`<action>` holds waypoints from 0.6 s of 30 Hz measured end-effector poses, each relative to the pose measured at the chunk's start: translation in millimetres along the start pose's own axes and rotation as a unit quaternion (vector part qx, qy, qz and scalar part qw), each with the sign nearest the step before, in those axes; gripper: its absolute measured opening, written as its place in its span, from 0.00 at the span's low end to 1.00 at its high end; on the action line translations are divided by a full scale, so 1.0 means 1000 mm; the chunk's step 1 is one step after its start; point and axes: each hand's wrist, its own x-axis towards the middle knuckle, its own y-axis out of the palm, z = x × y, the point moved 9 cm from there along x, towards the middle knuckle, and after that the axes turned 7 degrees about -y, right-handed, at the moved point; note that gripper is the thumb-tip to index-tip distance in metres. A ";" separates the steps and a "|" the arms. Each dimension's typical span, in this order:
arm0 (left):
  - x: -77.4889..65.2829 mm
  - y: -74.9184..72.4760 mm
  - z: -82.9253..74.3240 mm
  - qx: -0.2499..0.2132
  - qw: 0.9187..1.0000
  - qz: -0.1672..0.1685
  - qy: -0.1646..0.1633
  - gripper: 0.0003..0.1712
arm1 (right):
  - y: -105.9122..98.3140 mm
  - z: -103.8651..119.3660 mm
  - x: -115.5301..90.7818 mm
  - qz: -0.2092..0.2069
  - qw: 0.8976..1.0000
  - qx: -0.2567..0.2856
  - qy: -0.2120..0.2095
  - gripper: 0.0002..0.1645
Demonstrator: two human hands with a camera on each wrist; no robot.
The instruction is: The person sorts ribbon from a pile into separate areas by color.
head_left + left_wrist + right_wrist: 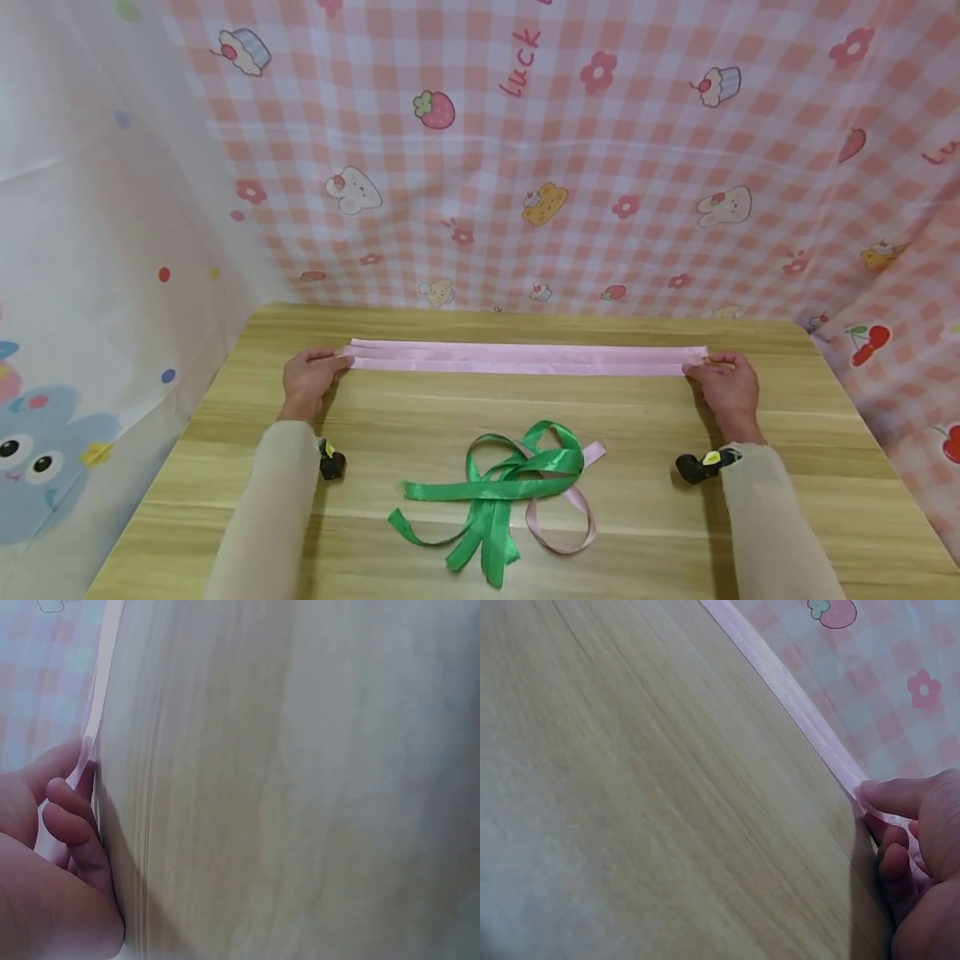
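Observation:
A pink satin ribbon (517, 364) stretches straight across the back of the wooden table, and a lengthwise line shows along it; whether it is folded or two strips side by side I cannot tell. My left hand (308, 385) pinches its left end between thumb and fingers. At the opposite end, my right hand (729, 392) pinches the ribbon the same way. The right wrist view shows the thumb on top of the pink ribbon (802, 712), with the other fingers curled beneath. In the left wrist view only a thin edge of the ribbon (105, 675) appears beside the fingers.
Between my forearms, nearer the front, lies a loose tangle of green ribbon (491, 490) with a narrow pink ribbon (588, 533) looped under it. The wooden table (637, 542) ends at a pink checked cloth (480, 167) behind. A white patterned cloth (112, 208) hangs at left.

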 end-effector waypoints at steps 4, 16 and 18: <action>-0.005 0.000 -0.002 -0.002 1.000 0.014 0.016 0.31 | -0.002 0.000 -0.005 0.004 1.000 -0.004 -0.007 0.28; -0.056 0.014 -0.014 0.054 0.989 0.029 0.137 0.25 | 0.012 0.051 -0.054 0.052 0.987 -0.072 -0.135 0.16; -0.074 0.020 -0.017 0.087 0.981 0.034 0.170 0.24 | 0.027 0.072 -0.072 0.077 0.975 -0.085 -0.192 0.12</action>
